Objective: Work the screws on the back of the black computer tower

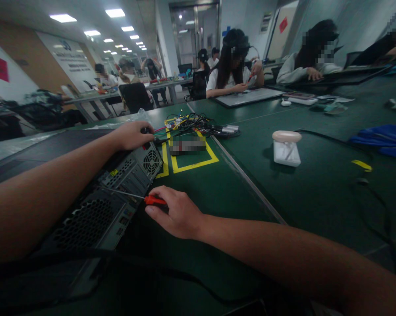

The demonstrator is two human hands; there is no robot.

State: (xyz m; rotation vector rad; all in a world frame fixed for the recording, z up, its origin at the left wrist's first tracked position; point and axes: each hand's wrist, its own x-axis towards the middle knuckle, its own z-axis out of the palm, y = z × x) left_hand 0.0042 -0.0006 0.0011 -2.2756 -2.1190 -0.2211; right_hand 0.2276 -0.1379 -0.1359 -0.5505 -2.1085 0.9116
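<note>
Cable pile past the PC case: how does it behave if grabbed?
The cable pile is probably floppy, since it lies in loose curves and loops. Its strands cross and bunch together, so lifting one would likely drag others. The pale pieces at its edge look bulkier than the strands and may dangle or trail.

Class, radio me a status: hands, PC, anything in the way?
Right hand grips screwdriver, shaft toward PC, tip contact unclear. Left hand at PC's far corner. Cables beyond, clear of screwdriver.
</note>
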